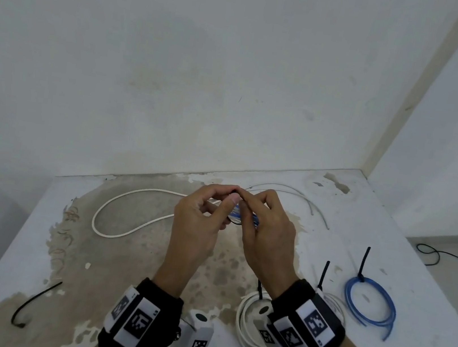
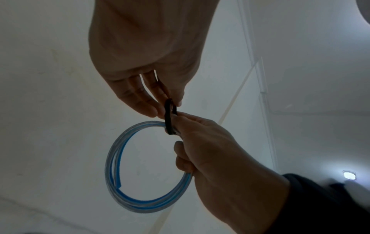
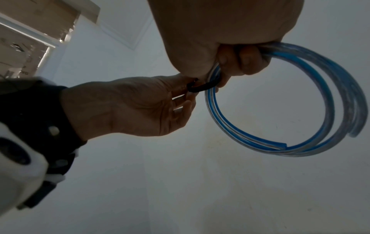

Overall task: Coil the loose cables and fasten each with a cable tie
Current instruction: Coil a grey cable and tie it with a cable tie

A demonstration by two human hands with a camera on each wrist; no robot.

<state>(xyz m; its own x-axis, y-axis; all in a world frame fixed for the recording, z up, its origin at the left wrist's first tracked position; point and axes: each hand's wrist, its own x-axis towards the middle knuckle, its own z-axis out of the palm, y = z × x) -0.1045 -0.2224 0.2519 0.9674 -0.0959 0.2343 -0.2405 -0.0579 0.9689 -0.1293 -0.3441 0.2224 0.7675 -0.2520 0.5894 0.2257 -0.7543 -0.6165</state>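
A coil of blue and clear cable (image 2: 118,159) hangs in the air above the white table (image 1: 148,265). My right hand (image 1: 247,204) grips the coil (image 3: 300,98) at its top, fingers curled round the strands. A black cable tie (image 2: 169,115) loops around the strands beside that grip. My left hand (image 1: 231,199) pinches the tie (image 3: 200,87) between thumb and fingertips. In the head view both hands meet over the middle of the table, and the coil (image 1: 249,219) shows only as a blue sliver between them.
A loose white cable (image 1: 126,217) lies at centre left and a grey one (image 1: 311,199) at the back. A tied blue coil (image 1: 370,306) and a tied white coil (image 1: 248,324) sit near right. A spare black tie (image 1: 34,306) lies front left. Walls close the back.
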